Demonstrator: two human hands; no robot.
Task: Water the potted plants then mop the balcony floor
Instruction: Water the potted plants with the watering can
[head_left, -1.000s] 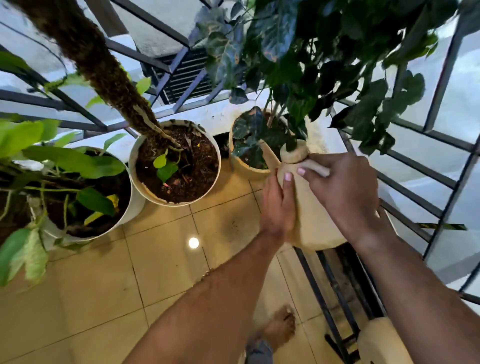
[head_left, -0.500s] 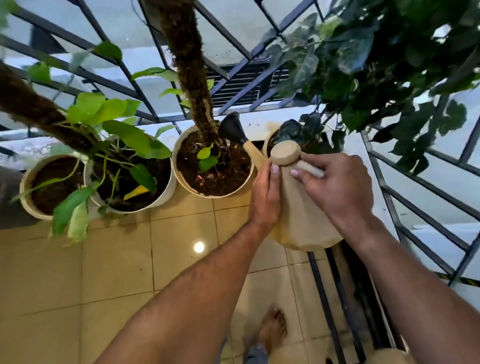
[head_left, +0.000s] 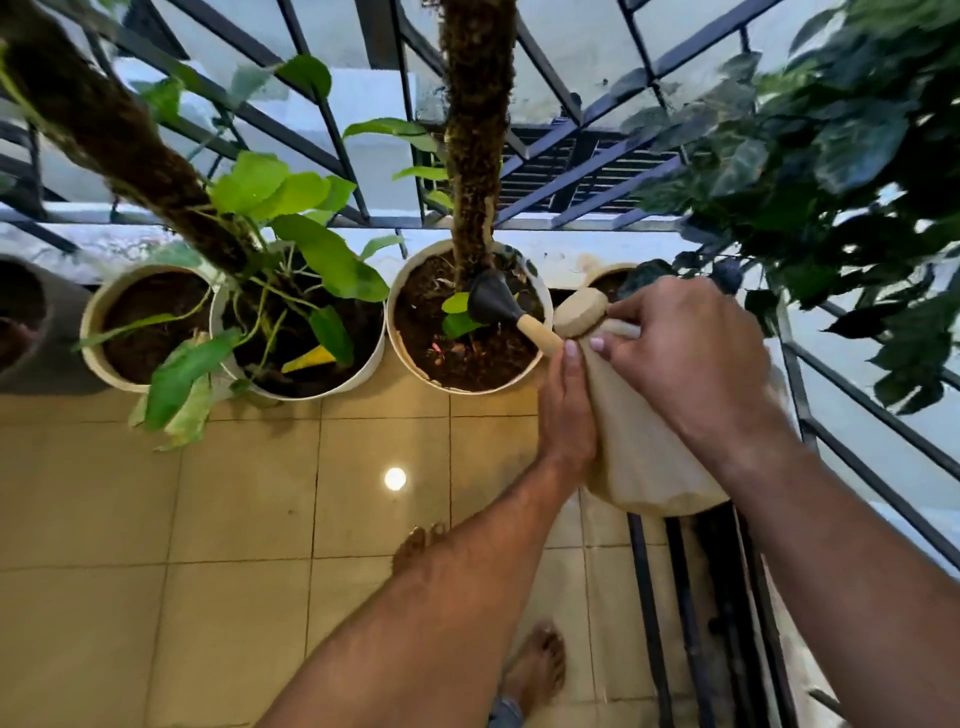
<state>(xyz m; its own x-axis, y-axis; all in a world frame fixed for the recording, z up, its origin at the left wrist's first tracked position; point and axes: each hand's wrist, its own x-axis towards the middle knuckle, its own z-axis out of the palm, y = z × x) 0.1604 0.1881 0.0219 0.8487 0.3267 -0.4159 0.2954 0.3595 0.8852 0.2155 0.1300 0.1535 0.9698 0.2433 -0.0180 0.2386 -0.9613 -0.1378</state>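
Note:
I hold a beige watering can (head_left: 639, 457) tilted to the left. My right hand (head_left: 696, 364) grips its handle near the round lid (head_left: 579, 312). My left hand (head_left: 566, 410) lies flat against the can's left side, fingers straight. The black sprinkler head (head_left: 491, 301) on the spout hangs over the soil of a white pot (head_left: 415, 353) with a moss pole (head_left: 475, 130). Left of it stand a leafy white pot (head_left: 363, 366) and a cream pot (head_left: 96, 343). No stream of water is visible.
A dark-leaved plant (head_left: 831, 171) fills the upper right, its pot (head_left: 610, 273) partly hidden behind my right hand. Dark metal railing (head_left: 857, 415) runs along the back and right. My bare feet (head_left: 535, 670) stand on the beige tiled floor (head_left: 208, 519). A grey pot (head_left: 31, 332) sits far left.
The spout has swung left from the dark-leaved plant's pot to over the moss-pole pot. My view has shifted left, revealing more pots. Both hands keep the same hold on the can.

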